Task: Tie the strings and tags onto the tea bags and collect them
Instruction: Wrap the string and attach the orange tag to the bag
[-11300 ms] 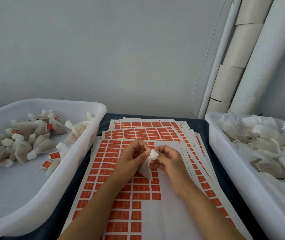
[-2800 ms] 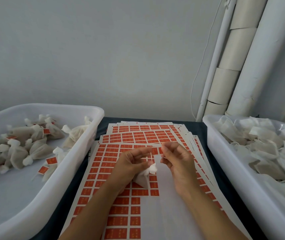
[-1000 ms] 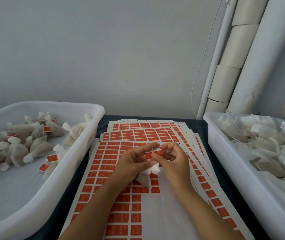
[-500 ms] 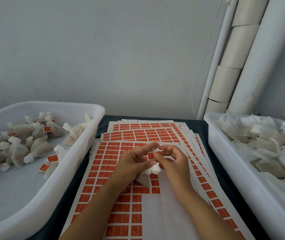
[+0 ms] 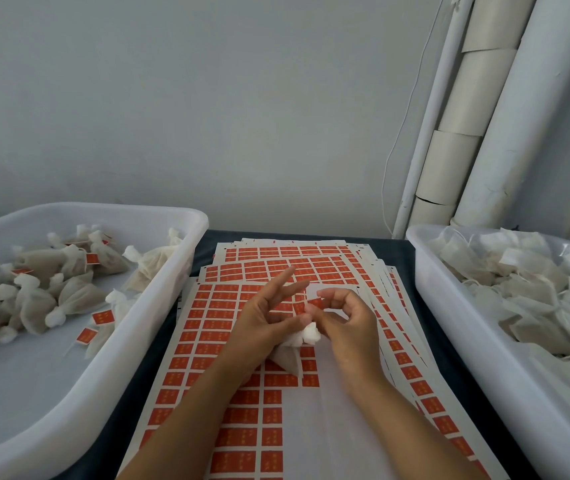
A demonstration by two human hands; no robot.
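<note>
White tea bag (image 5: 294,344) neck is pinched in our left hand (image 5: 266,327); our right hand (image 5: 342,317) pinches the string, which could slip before the knot tightens

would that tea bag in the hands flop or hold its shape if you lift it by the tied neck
Probably flops: the tea bag hangs limp and creased below the left hand. Likely light, since a fingertip grip carries it. It looks like thin mesh, so perhaps easy to tear if the right hand tugs hard.
</note>
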